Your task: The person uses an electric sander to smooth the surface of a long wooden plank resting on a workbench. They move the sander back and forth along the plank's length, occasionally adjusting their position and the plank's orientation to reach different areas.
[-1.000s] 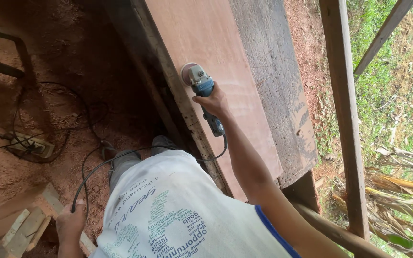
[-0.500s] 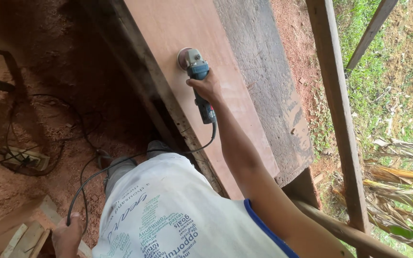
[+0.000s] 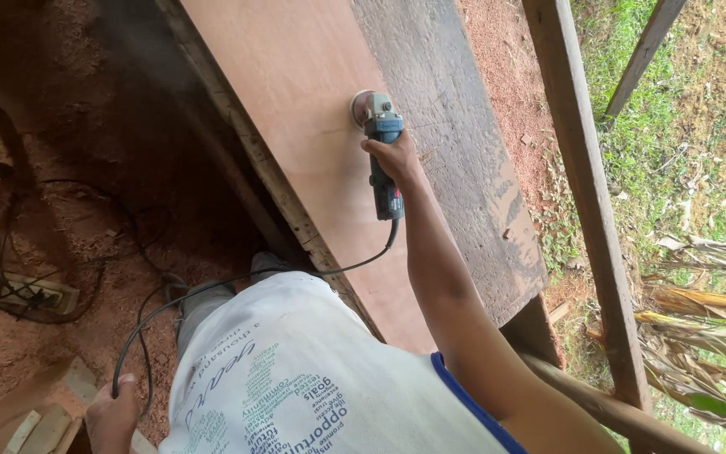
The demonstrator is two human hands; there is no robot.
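Note:
My right hand grips the body of a blue angle grinder whose sanding disc presses flat on a long reddish wooden board. The disc sits near the board's right edge, beside a rough grey plank. A black power cord runs from the grinder's tail across my white shirt down to my left hand, which holds the cord low at the bottom left.
A power strip with tangled cables lies on the sawdust-covered ground at left. Light wooden pieces sit at the bottom left. Two wooden posts stand to the right, with grass and dry leaves beyond.
My right hand has carried the grinder from the board's left edge across to its right side, toward the grey plank. My left hand has kept hold of the cord.

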